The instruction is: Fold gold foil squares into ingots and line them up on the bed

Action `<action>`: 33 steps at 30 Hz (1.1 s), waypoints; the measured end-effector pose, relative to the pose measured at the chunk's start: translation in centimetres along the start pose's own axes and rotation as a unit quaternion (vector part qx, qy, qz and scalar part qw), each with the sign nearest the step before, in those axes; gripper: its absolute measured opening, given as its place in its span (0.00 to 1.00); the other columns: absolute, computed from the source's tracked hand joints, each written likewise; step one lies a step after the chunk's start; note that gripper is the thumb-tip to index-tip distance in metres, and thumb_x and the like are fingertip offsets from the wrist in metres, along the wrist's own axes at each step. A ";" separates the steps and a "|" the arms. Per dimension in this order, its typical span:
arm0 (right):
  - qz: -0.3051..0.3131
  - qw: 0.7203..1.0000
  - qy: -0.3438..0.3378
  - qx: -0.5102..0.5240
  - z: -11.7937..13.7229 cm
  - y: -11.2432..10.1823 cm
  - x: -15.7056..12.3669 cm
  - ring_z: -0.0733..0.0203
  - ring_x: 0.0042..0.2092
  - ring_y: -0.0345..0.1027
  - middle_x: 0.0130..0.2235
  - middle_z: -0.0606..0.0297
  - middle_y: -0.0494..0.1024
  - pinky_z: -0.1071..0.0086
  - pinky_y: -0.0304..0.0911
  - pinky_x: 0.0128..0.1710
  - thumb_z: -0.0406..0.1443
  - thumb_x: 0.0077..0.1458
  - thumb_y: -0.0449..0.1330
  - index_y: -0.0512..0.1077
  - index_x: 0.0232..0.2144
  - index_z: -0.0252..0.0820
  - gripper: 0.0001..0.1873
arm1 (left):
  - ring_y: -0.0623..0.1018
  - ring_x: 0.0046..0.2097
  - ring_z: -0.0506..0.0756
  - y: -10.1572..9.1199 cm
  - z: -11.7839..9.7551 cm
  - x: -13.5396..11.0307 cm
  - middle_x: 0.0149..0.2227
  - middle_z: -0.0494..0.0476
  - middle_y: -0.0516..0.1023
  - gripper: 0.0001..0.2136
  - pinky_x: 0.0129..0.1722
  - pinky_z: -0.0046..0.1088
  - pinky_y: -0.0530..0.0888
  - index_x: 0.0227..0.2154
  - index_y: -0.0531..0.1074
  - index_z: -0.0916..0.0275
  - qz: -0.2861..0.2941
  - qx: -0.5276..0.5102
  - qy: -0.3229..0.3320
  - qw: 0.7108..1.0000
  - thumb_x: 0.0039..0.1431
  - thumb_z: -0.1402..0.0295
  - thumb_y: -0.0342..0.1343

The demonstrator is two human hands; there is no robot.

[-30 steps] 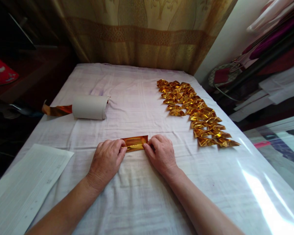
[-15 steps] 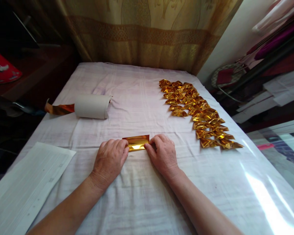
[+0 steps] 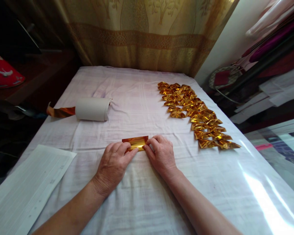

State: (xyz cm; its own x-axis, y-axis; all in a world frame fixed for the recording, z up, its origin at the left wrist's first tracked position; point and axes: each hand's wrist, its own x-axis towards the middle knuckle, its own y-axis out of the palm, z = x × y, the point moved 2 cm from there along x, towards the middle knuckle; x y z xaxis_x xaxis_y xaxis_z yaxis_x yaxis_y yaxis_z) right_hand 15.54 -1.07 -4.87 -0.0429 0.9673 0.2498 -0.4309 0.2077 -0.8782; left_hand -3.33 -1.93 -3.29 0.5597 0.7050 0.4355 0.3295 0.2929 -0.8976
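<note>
A strip of gold foil paper (image 3: 135, 142) lies folded on the white cloth (image 3: 137, 98) in the middle of the table. My left hand (image 3: 114, 163) presses on its near edge, the fingertips pinched on the fold. At the strip's right end my right hand (image 3: 160, 153) holds it with curled fingers. Both hands rest on the cloth, almost touching each other.
Rows of several folded gold pieces (image 3: 196, 114) run along the right side. A white roll (image 3: 91, 109) with a gold foil tail (image 3: 60, 112) lies at the left. A sheet of white paper (image 3: 24, 186) sits at the near left corner. Curtain behind, clutter at right.
My left fingers have slid rightward along the strip's near edge, covering more of it. The right hand stays at the right end.
</note>
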 end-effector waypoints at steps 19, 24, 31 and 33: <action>0.003 1.000 0.002 -0.001 0.2 -0.2 -0.1 0.59 0.41 0.67 0.39 0.63 0.76 0.65 0.53 0.41 0.37 0.60 0.60 0.75 0.34 0.43 0.05 | 0.74 0.50 0.61 -1.4 0.1 -1.8 0.50 0.55 0.80 0.16 0.52 0.45 0.62 0.51 0.73 0.57 0.053 0.005 0.008 0.999 0.63 0.70 0.51; -0.002 1.000 -0.009 -0.004 0.1 -0.4 0.0 0.59 0.41 0.67 0.39 0.63 0.77 0.65 0.54 0.42 0.37 0.61 0.59 0.75 0.33 0.43 0.06 | 0.74 0.53 0.63 -1.5 0.3 -2.7 0.53 0.55 0.79 0.16 0.51 0.47 0.63 0.53 0.73 0.59 0.033 0.015 0.006 0.999 0.65 0.69 0.48; -0.032 0.991 -0.131 -0.017 1.9 -0.8 -1.5 0.56 0.60 0.62 0.56 0.62 0.75 0.59 0.48 0.60 0.35 0.67 0.52 0.74 0.51 0.46 0.15 | 0.74 0.55 0.64 -1.4 0.0 -2.7 0.53 0.58 0.79 0.16 0.52 0.45 0.64 0.51 0.74 0.63 0.031 0.030 0.011 0.999 0.65 0.69 0.48; 0.018 0.984 -0.179 -0.020 2.7 -0.5 -2.1 0.55 0.66 0.53 0.62 0.63 0.70 0.56 0.39 0.66 0.39 0.68 0.51 0.69 0.57 0.46 0.19 | 0.74 0.55 0.64 -1.3 0.0 -2.7 0.54 0.58 0.78 0.16 0.53 0.46 0.63 0.52 0.74 0.63 0.032 0.032 0.007 0.999 0.65 0.69 0.48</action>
State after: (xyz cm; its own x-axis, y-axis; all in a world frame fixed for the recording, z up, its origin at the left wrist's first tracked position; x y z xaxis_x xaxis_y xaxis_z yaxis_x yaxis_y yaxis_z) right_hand 13.39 -3.58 -3.88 -0.3746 0.8628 0.3394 -0.3873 0.1870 -0.9028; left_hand -5.28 -4.21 -3.34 0.5883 0.7150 0.3778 0.2435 0.2888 -0.9259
